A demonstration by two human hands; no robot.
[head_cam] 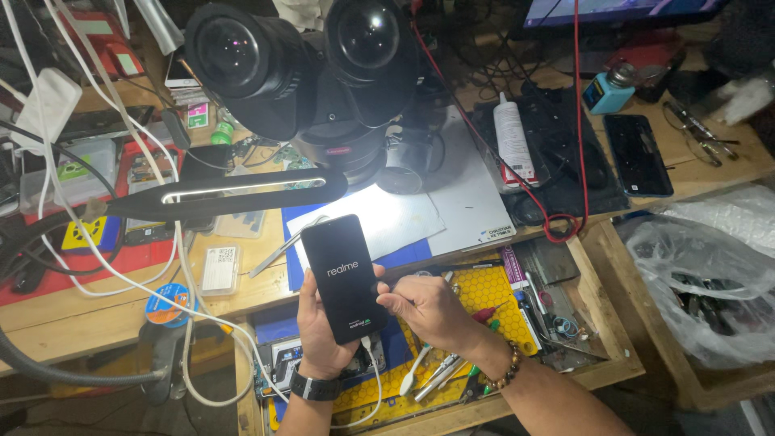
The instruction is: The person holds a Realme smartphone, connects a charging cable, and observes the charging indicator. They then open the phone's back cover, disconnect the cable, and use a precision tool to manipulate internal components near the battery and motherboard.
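Note:
My left hand (319, 335) holds a black smartphone (343, 274) upright over the open drawer; its dark screen shows a white logo. A white cable (376, 371) runs from the phone's bottom edge. My right hand (424, 311) rests against the phone's right side, thumb and fingertips touching its edge. A black watch sits on my left wrist and a bead bracelet on the right.
A stereo microscope (311, 69) and a thin lamp bar (234, 192) stand over a white and blue work mat (476, 202). The wooden drawer (601, 319) holds tweezers, tools and a yellow mat. Another phone (638, 153), a white bottle (513, 137) and a plastic bag (702, 266) lie right.

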